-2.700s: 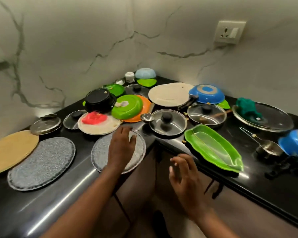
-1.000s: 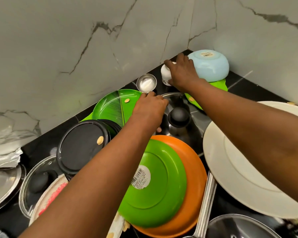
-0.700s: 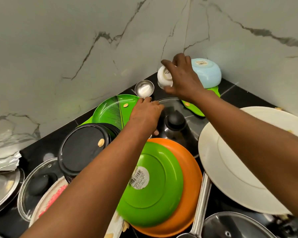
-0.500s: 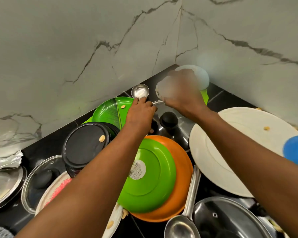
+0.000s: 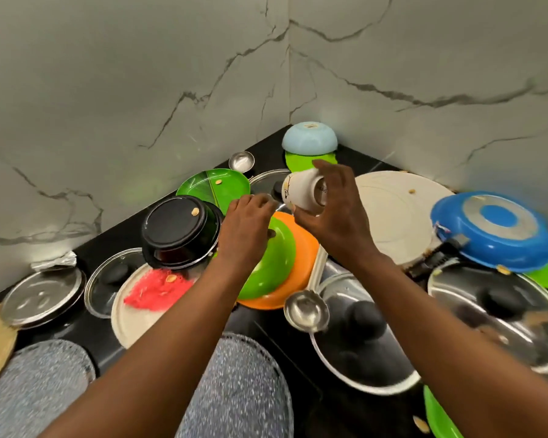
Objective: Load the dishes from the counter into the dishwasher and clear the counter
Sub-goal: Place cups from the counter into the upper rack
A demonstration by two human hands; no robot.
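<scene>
My right hand [image 5: 332, 216] grips a small white cup [image 5: 302, 192], held tilted on its side in the air above the orange plate [image 5: 304, 251]. My left hand [image 5: 246, 224] hovers over the upturned green plate [image 5: 272, 267], its fingers curled down on the near rim of a glass lid [image 5: 263, 183]. That lid's knob is partly hidden behind the cup. An upturned light blue bowl [image 5: 309, 139] sits on a green plate [image 5: 298, 161] in the corner. A small steel bowl [image 5: 241, 161] stands by the wall.
The black counter [image 5: 117, 238] is crowded: upturned black bowl [image 5: 179, 229], green leaf plate [image 5: 215, 184], steel ladle [image 5: 306, 311], large white plate [image 5: 393, 213], blue pan [image 5: 491, 229], two big glass lids [image 5: 361, 339] [image 5: 500, 311], grey speckled plates [image 5: 241, 390]. Marble walls close the corner.
My right hand took the white cup from the corner beside the blue bowl, lifted it and drew it back toward me. My left hand stayed at the lid's rim.
</scene>
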